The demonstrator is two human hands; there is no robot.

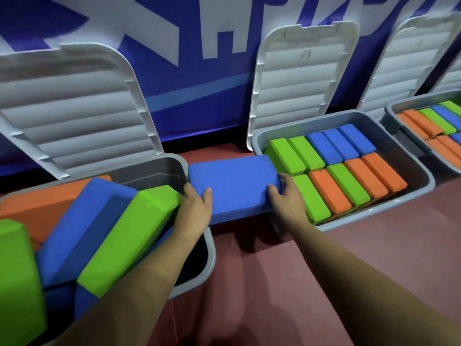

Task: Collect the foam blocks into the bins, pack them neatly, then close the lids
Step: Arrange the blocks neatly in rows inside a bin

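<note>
Blue foam block (pixel 234 188): lying flat and being held up over the gap between two bins, its left end just beside the left bin's far-right corner, its right end overlapping the near-left corner of the middle bin
Left hand (pixel 195 206): gripping the block's near-left corner, thumb lying on top, fingers wrapping round the end
Right hand (pixel 287 196): gripping the near-right corner, thumb on top, fingers curling over the right end
Left bin (pixel 209 258): grey and holding a jumble, with an orange block (pixel 37 206), a blue block (pixel 82 226) and a green block (pixel 129 236) leaning on one another, and a second green block (pixel 17 283) sticking up at the near left
Middle bin (pixel 421 176): grey, sitting to the right, carrying packed blocks (pixel 336 176) in green, blue and orange, standing on edge in two neat rows
Far-right bin (pixel 391 116): only partly showing, holding rowed blocks (pixel 424 121) in orange, green and blue
Lids: left lid (pixel 74 108), middle lid (pixel 304 78) and right lid (pixel 411 66) are all standing open, leaning back towards the wall
Floor (pixel 349 258): reddish, running under the bins
Wall (pixel 199 33): blue with big white shapes, rising behind the lids
</note>
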